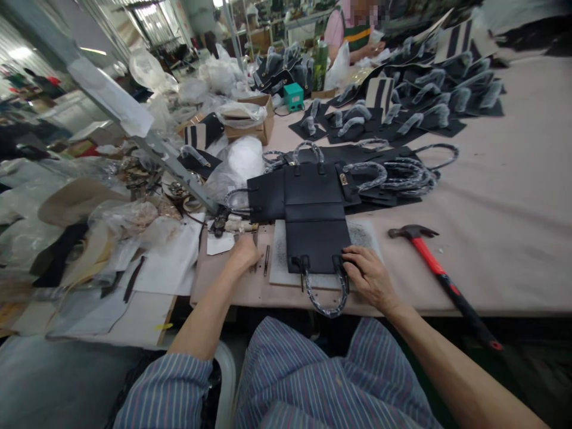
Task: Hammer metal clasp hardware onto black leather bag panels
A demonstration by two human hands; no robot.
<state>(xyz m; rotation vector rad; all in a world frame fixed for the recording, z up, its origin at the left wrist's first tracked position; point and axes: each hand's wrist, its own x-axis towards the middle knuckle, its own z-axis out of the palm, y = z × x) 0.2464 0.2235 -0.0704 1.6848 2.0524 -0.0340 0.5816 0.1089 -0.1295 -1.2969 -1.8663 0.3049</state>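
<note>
A black bag panel (315, 235) lies unfolded on a speckled pale slab (279, 256), its plastic-wrapped handle (328, 311) hanging over the table's front edge. My right hand (369, 277) grips the panel's near right corner, fingers on top beside the handle tab. To the left of the slab, my left hand (243, 255) is closed low over the tabletop among small metal tools; whatever is in its fingertips is hidden. A thin metal punch-like rod (267, 260) lies between that hand and the slab. On the right rests a claw hammer (426, 256) with a red and black handle.
Stacked black panels with wrapped handles (397, 179) lie behind the work. More pieces (420, 101) cover the table's far side. A cardboard box (266, 122), a green device (294, 96) and a slanting metal post (170, 161) stand left. Another person (351, 33) sits across the table.
</note>
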